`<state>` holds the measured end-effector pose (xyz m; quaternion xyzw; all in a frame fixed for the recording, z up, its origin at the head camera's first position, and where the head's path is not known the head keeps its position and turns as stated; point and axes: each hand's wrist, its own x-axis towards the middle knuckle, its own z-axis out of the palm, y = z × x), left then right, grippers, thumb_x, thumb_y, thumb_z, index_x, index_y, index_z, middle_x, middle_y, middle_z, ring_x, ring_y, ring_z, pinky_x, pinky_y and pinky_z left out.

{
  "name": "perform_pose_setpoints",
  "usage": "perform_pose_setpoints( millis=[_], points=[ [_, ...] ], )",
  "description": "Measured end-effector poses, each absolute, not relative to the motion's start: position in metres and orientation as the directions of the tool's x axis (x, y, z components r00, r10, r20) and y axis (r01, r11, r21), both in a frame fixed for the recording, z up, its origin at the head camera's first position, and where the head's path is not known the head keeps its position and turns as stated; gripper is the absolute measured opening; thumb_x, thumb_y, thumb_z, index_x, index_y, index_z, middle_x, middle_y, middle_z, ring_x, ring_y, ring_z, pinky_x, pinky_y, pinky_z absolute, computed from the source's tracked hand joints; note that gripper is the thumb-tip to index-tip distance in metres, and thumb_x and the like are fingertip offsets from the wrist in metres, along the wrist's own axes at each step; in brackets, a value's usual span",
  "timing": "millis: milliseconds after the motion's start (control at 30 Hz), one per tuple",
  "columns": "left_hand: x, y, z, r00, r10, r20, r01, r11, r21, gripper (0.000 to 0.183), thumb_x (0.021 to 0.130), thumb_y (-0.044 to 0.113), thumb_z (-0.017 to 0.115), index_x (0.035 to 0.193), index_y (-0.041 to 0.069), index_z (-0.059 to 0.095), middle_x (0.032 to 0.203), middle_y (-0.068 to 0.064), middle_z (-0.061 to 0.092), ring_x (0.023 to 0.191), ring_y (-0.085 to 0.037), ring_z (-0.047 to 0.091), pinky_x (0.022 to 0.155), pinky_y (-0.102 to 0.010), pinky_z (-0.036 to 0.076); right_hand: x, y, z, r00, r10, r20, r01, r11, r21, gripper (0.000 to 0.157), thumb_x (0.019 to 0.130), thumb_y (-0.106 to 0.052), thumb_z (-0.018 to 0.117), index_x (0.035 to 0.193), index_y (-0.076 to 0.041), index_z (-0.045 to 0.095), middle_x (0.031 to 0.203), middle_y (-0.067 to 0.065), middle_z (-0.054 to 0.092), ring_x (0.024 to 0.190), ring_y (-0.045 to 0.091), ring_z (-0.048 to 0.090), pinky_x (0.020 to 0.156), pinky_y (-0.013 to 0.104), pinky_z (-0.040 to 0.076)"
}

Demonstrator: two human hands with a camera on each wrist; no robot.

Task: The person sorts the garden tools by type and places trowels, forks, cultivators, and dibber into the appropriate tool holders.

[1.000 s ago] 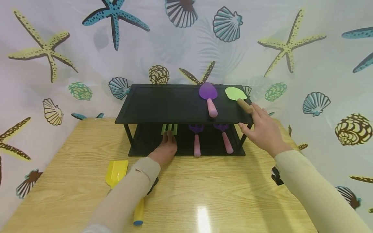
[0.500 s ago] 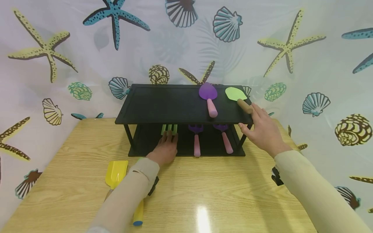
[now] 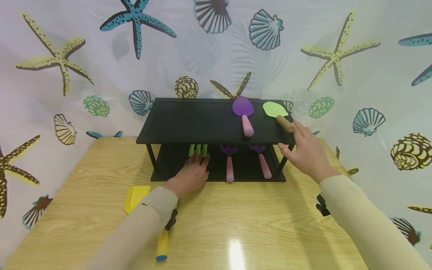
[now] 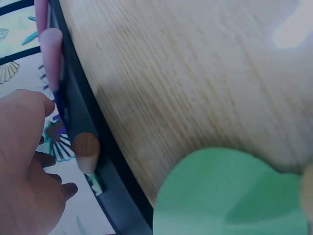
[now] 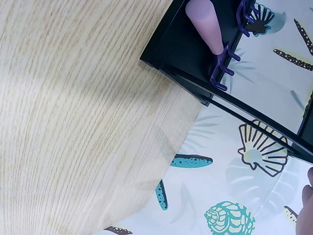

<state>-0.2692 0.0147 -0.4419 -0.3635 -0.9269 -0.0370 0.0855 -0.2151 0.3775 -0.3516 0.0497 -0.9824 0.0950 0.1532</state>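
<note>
In the head view my left hand (image 3: 191,172) reaches to the lower shelf, fingers spread over the handle of a toy garden fork with green tines (image 3: 198,150). The left wrist view shows the fork's tan handle (image 4: 87,152) apart from the fingers. My right hand (image 3: 308,152) rests at the top shelf's right front corner, fingers straight, beside the tan handle end of a light-green toy shovel (image 3: 274,109). To that shovel's left lies a purple toy shovel (image 3: 242,107) with a pink handle. Two purple forks with pink handles (image 3: 230,169) (image 3: 265,167) lie below.
A black two-tier rack (image 3: 192,122) stands on the wooden table (image 3: 256,221) against a shell-print curtain (image 3: 202,56). Near my left sleeve lie a yellow shovel (image 3: 136,197) and a yellow handle (image 3: 162,245). A green shovel blade (image 4: 220,191) shows in the left wrist view.
My left hand's fingers have spread and drawn back from the green fork, and the left forearm has shifted slightly left. My right hand has stayed at the rack's corner.
</note>
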Motion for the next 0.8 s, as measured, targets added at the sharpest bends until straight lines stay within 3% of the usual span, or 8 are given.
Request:
perform_pose_setpoints(
  millis=[467,800],
  points=[
    [-0.252,-0.007,-0.420,-0.672,0.720,0.172,0.733,0.679,0.022,0.058,0.103,0.025,0.052,0.148,-0.006,0.035,0.153,-0.030,0.035,0.141,-0.046,0.038,0.114,-0.051,0.039,-0.216,0.377,-0.354,-0.943,-0.078,0.324,-0.142,0.974,-0.177,0.085,0.096,-0.052,0.052,0.149,0.010,0.030,0.160,0.026,0.026,0.145,0.049,0.028,0.119,0.061,0.025],
    [-0.234,-0.027,-0.412,-0.625,0.732,0.272,0.769,0.637,0.055,0.059,0.100,0.021,0.058,0.144,-0.012,0.039,0.147,-0.032,0.041,0.137,-0.044,0.043,0.116,-0.052,0.037,-0.216,0.377,-0.354,-0.946,-0.068,0.316,-0.131,0.975,-0.182,0.085,0.096,-0.054,0.051,0.150,0.009,0.030,0.161,0.025,0.025,0.145,0.049,0.027,0.116,0.064,0.026]
  ],
)
